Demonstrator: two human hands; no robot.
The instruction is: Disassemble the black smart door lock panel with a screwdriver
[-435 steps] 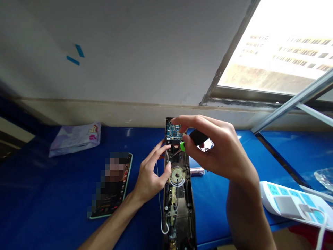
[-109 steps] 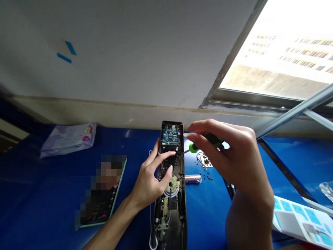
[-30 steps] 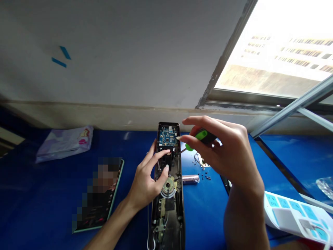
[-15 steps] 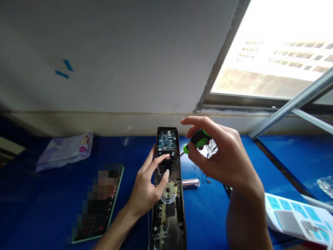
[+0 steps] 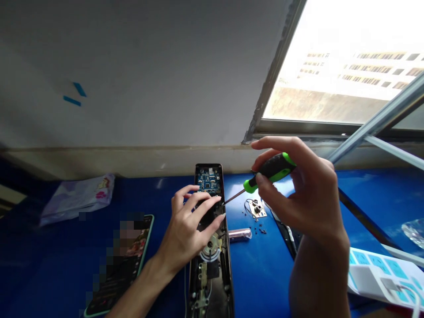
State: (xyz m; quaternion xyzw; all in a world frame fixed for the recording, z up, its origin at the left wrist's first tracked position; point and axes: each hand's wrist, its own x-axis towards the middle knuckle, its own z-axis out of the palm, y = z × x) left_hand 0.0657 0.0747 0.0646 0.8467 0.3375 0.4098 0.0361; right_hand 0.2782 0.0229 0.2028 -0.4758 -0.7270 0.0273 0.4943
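With our clock centred on the one open housing (image 5: 220, 289) on the blue table (image 5: 265, 282), a phone (image 5: 124, 265) lies just short of nine, screen up, probably for viewing. Our left hand (image 5: 190, 223), fingers half spread and gripping nothing we can see, rests over the housing, likely to steady it. Our right hand (image 5: 306, 187), at two, curls round one screwdriver (image 5: 273, 171), slanted, we judge, to reach the housing's right edge. We count, left to right: one packet (image 5: 77, 203) past nine, one blue circuit board (image 5: 208, 180) at twelve, one wrapped cylinder (image 5: 239, 235) at three, dark bits (image 5: 262, 231) too tiny to number, one small board (image 5: 257, 207) at two, one power strip (image 5: 371, 285) past three.
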